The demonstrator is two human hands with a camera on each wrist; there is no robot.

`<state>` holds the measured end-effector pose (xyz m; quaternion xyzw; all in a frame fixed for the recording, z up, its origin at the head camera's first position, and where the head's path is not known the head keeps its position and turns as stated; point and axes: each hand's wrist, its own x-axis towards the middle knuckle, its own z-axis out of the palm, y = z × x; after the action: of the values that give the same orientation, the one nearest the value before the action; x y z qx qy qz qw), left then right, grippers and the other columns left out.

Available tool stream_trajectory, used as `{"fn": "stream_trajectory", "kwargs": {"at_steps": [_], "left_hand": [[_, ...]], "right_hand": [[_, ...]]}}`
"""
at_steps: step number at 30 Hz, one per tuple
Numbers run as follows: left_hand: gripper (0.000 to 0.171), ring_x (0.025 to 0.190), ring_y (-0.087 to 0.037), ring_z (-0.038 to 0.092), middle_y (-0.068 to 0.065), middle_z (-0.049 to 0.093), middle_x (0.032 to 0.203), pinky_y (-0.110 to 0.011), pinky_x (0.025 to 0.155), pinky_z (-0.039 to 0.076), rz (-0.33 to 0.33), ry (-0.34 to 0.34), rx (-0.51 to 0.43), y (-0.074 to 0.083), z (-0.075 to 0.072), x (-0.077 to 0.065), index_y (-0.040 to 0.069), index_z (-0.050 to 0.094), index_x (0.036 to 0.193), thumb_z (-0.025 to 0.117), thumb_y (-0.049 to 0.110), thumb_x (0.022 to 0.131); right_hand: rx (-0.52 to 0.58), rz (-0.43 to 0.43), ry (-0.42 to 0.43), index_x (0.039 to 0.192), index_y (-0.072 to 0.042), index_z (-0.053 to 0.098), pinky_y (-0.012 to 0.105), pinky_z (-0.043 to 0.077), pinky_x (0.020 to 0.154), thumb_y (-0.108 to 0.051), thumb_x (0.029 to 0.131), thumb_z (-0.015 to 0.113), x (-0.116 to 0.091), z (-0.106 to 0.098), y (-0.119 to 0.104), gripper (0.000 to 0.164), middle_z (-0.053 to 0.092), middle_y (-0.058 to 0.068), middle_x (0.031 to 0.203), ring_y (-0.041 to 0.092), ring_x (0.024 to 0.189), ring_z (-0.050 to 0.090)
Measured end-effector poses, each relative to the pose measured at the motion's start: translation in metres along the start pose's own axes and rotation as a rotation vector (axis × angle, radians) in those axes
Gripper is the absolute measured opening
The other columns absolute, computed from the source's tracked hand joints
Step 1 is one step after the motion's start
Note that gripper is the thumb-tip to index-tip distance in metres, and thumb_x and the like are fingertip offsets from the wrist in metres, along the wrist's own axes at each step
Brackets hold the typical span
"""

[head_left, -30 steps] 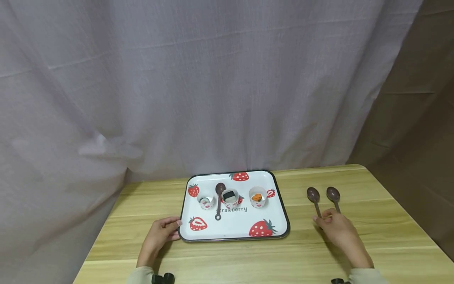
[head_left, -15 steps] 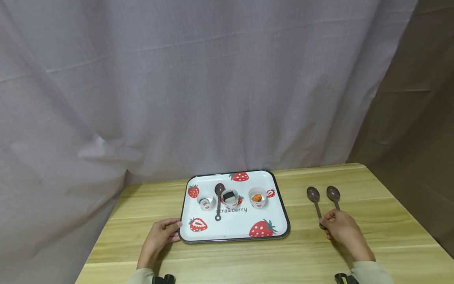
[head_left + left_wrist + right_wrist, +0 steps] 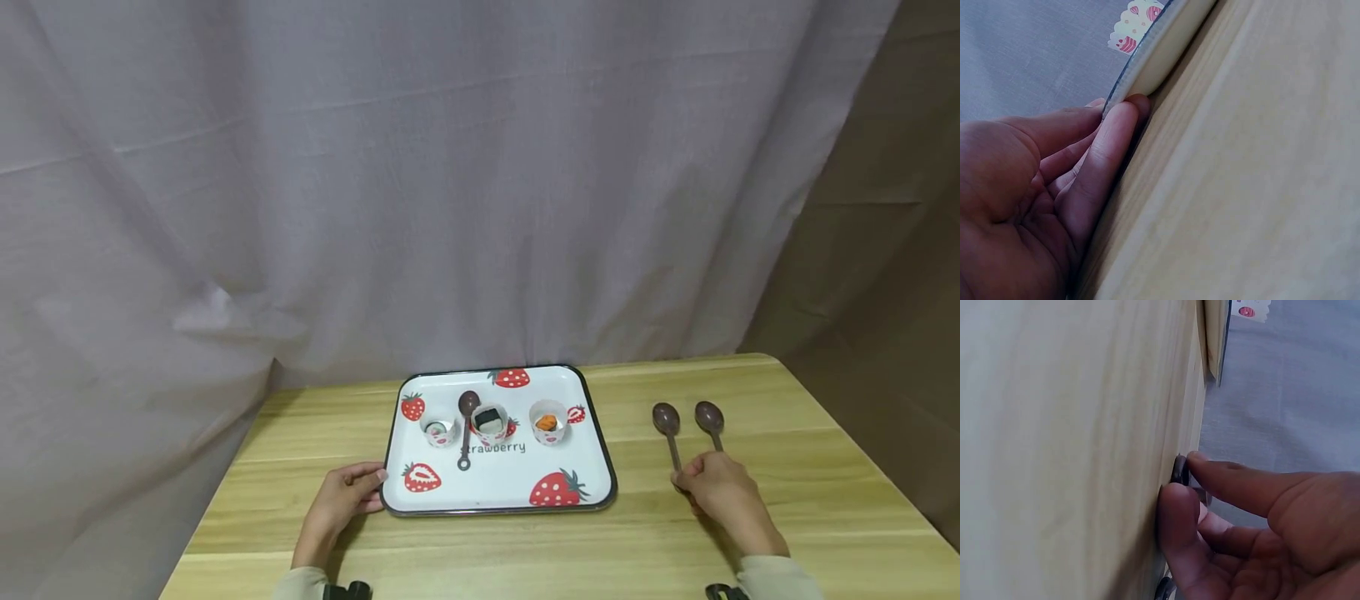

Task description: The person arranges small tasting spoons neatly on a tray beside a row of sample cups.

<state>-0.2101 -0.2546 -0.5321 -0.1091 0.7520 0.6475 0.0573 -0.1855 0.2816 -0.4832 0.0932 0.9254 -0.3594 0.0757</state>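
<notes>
My left hand (image 3: pixel 339 504) holds the left rim of a white strawberry-print tray (image 3: pixel 487 492). In the left wrist view its thumb lies on top of the tray's edge (image 3: pixel 1141 53) and fingers reach beneath it. Over to the right, my right hand (image 3: pixel 720 492) pinches the handle end of a brown spoon (image 3: pixel 666 419), which lies on the table. A dark bit of that handle (image 3: pixel 1180 470) shows between thumb and finger in the right wrist view. A second brown spoon (image 3: pixel 708 415) lies alongside; the hand hides its lower handle.
On the tray stand paper cups with a sushi roll (image 3: pixel 435 429), a rice ball with a dark wrap (image 3: pixel 489 422) and an orange-topped piece (image 3: pixel 547 423). A third brown spoon (image 3: pixel 468 406) lies between two cups. A grey curtain (image 3: pixel 480 208) hangs behind the wooden table (image 3: pixel 555 558).
My right thumb and fingers have come together on the left spoon's handle end, the hand shifting slightly. The left hand and the tray stay in place; the head view has tilted a little.
</notes>
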Motion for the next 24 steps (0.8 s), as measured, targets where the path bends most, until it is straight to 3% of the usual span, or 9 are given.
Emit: {"fn": "stream_trajectory", "kwargs": {"at_steps": [10,18,24], "left_hand": [[0.033,0.075,-0.018,0.072,-0.015,0.076,0.097,-0.032,0.069,0.068,0.000,0.010,0.007,0.001,0.001,-0.001,-0.018,0.064,0.128,0.067,0.003,0.102],[0.032,0.074,-0.018,0.071,-0.015,0.076,0.097,-0.032,0.068,0.068,-0.004,0.023,0.017,0.002,0.001,-0.002,-0.017,0.065,0.128,0.066,0.002,0.102],[0.032,0.074,-0.018,0.071,-0.016,0.076,0.097,-0.032,0.068,0.068,0.001,0.022,0.011,0.002,0.002,-0.002,-0.017,0.065,0.127,0.067,0.002,0.102]], "right_hand": [[0.183,0.029,-0.067,0.085,0.002,0.064,0.025,0.056,0.051,-0.009,0.104,0.061,0.001,0.004,0.004,0.023,0.062,0.006,0.066,0.015,0.058,0.061],[0.431,0.013,-0.204,0.108,0.019,0.061,0.025,0.064,0.061,-0.005,0.111,0.048,0.006,0.005,0.012,0.027,0.067,0.008,0.085,0.013,0.068,0.065],[0.515,0.012,-0.209,0.113,0.021,0.060,0.021,0.062,0.059,-0.007,0.113,0.046,0.004,0.003,0.013,0.031,0.066,0.004,0.086,0.009,0.066,0.060]]}}
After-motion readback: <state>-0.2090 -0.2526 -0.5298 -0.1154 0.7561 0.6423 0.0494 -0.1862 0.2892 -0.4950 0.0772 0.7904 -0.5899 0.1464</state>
